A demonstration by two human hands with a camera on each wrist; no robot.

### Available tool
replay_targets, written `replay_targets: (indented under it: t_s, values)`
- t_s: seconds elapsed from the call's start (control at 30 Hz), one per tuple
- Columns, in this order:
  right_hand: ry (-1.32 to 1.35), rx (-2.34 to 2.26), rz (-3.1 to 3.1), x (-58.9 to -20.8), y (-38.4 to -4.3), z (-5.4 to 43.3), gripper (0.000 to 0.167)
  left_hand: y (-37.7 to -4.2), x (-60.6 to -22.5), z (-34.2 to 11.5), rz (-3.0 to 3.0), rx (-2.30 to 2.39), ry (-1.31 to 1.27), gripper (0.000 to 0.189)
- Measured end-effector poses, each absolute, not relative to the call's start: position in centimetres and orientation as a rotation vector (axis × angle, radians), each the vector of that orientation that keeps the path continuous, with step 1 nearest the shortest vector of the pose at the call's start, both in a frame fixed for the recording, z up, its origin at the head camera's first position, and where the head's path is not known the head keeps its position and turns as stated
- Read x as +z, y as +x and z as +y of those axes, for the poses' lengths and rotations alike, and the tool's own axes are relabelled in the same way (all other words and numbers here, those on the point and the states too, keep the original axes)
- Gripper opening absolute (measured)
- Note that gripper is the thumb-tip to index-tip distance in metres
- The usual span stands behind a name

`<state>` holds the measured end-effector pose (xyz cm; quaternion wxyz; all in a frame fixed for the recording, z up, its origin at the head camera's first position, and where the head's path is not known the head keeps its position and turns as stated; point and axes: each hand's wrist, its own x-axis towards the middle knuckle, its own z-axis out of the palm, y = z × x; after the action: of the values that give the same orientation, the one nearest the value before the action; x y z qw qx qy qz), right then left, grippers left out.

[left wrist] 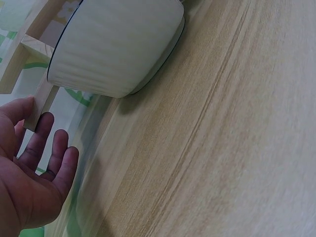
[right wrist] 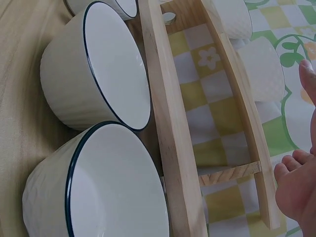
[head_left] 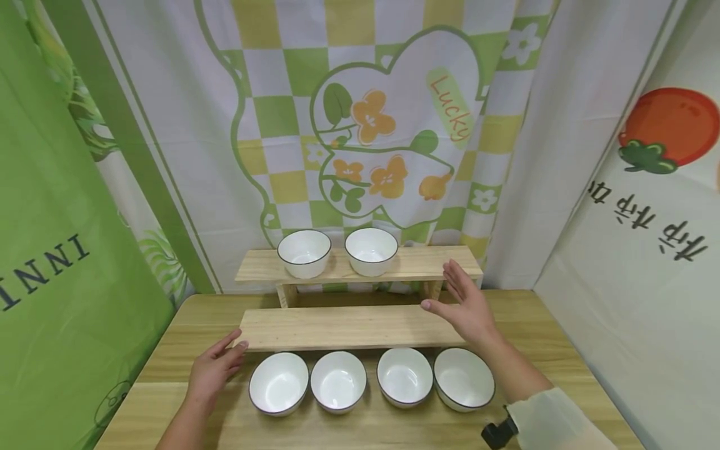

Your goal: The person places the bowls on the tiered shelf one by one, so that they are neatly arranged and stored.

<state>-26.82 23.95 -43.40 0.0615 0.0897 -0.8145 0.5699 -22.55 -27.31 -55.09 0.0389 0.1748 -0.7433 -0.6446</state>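
Observation:
At the left end of the lower board (head_left: 343, 328) of a two-tier wooden shelf (head_left: 424, 262) is my left hand (head_left: 212, 372). The left wrist view has its thumb (left wrist: 22, 108) and index finger pinching the board's end, while the other fingers are spread loosely. My right hand (head_left: 471, 315) hovers with straight fingers and thumb apart near the shelf's right end, holding nothing. Two white dark-rimmed bowls (head_left: 304, 253) stand on the upper board. In front of the shelf, several matching bowls (head_left: 337, 382) line up on the table, the rightmost bowl (head_left: 464, 380) near my right forearm.
The wooden table (head_left: 557, 369) extends to both sides of the shelf. Behind it hangs a checkered curtain (head_left: 275, 115) with flower prints. A green cloth (head_left: 73, 206) closes off the left, and a white cloth with a tomato print (head_left: 669, 128) the right.

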Motion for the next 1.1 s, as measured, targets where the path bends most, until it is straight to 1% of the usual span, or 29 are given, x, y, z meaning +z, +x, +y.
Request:
replay_targets:
  t_s: [0.13, 0.8, 1.0, 1.1]
  values:
    - [0.268, 1.726, -2.464, -43.5, -26.4, 24.3, 0.114, -22.6, -55.1, -27.4, -2.274, -1.988, 0.535, 0.068]
    - [0.334, 1.659, -2.496, -44.4, -23.5, 25.5, 0.113, -22.6, -55.2, -27.3, -2.236, -2.018, 0.547, 0.069]
    - [0.360, 1.578, -2.518, -45.3, -22.5, 26.2, 0.111, -22.6, -55.1, -27.3, -2.246, -2.013, 0.545, 0.071]
    - [0.352, 1.545, -2.558, -45.9, -22.0, 26.6, 0.112, -22.5, -55.0, -27.3, -2.249, -2.009, 0.548, 0.072]
